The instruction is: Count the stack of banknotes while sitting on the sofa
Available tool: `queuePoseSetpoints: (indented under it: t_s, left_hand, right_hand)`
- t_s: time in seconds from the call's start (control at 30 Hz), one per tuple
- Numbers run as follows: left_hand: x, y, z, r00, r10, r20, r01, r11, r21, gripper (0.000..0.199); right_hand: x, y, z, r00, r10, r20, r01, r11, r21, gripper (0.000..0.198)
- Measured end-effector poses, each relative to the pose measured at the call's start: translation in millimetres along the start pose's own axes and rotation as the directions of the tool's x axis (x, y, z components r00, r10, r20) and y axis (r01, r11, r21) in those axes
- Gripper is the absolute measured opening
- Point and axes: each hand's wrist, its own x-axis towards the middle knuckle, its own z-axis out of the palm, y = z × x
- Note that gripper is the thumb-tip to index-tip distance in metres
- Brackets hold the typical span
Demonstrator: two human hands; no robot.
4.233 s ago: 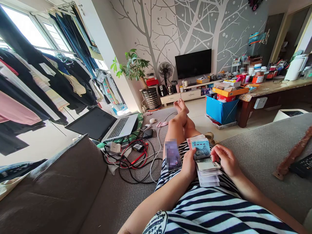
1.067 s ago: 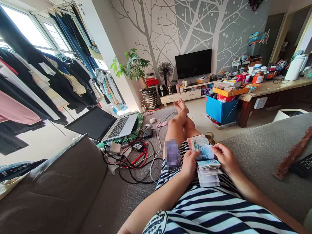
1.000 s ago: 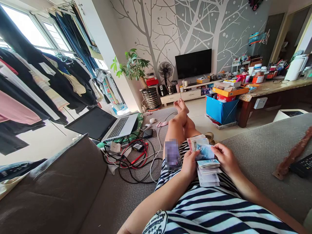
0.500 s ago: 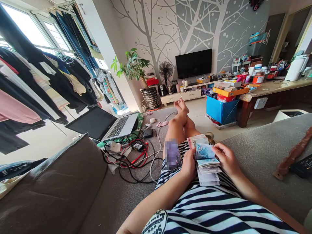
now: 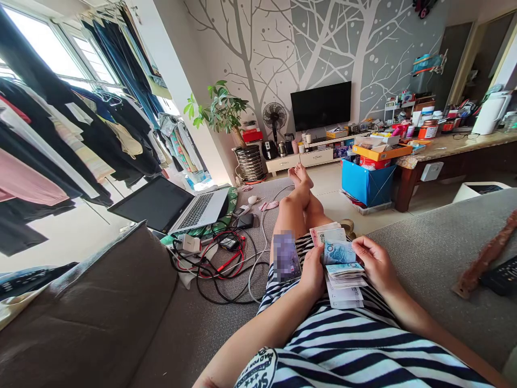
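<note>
A blue banknote marked 10 (image 5: 340,252) stretches between my two hands over my lap. My left hand (image 5: 313,270) is closed on its left end, together with a bundle of folded banknotes (image 5: 343,272) hanging below. The right end of the blue note is pinched between the thumb and fingers of my right hand (image 5: 374,260). Further notes, pinkish and pale (image 5: 328,233), lie just beyond it on my striped clothing (image 5: 347,334). A phone-shaped object (image 5: 286,258), partly blurred out, rests on my thigh left of my left hand.
On the sofa (image 5: 226,323) to the left are an open laptop (image 5: 196,210) and tangled cables (image 5: 226,269). A remote control (image 5: 503,276) lies on the right. Past my feet stand a blue box (image 5: 367,182) and a cluttered table (image 5: 440,145).
Almost nothing differs. The blue note between my hands has shifted very slightly and lies a little flatter, with both hands still gripping it.
</note>
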Motion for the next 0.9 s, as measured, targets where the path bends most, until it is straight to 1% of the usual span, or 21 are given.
queuePoseSetpoints:
  t_s: [0.17, 0.33, 0.47, 0.63, 0.9]
  left_hand:
    - [0.4, -0.2, -1.7, 1.000, 0.031, -0.008, -0.030, 0.999, 0.032, 0.036]
    - [2.5, -4.2, -4.5, 0.998, 0.026, 0.056, -0.026, 1.000, -0.007, 0.036]
    - [3.6, -6.7, -6.1, 0.998, 0.034, 0.047, -0.033, 0.999, -0.016, 0.037]
    - [1.6, -4.7, -4.6, 0.997, 0.018, 0.079, -0.015, 0.999, -0.029, 0.034]
    - [0.7, -4.6, -3.4, 0.999, 0.013, 0.052, -0.011, 0.999, -0.043, 0.033]
  right_hand:
    - [-0.5, 0.9, -0.1, 1.000, 0.001, 0.001, -0.001, 1.000, 0.003, 0.041]
    - [-0.5, -0.4, -0.2, 1.000, 0.000, 0.006, 0.000, 1.000, -0.005, 0.044]
    - [-0.8, -1.1, 0.0, 1.000, 0.000, 0.005, 0.000, 1.000, -0.028, 0.046]
    - [-0.9, -0.2, -0.2, 1.000, 0.006, 0.005, -0.006, 1.000, -0.019, 0.044]
    - [-0.9, 1.7, -0.4, 1.000, 0.006, -0.002, -0.006, 1.000, -0.020, 0.044]
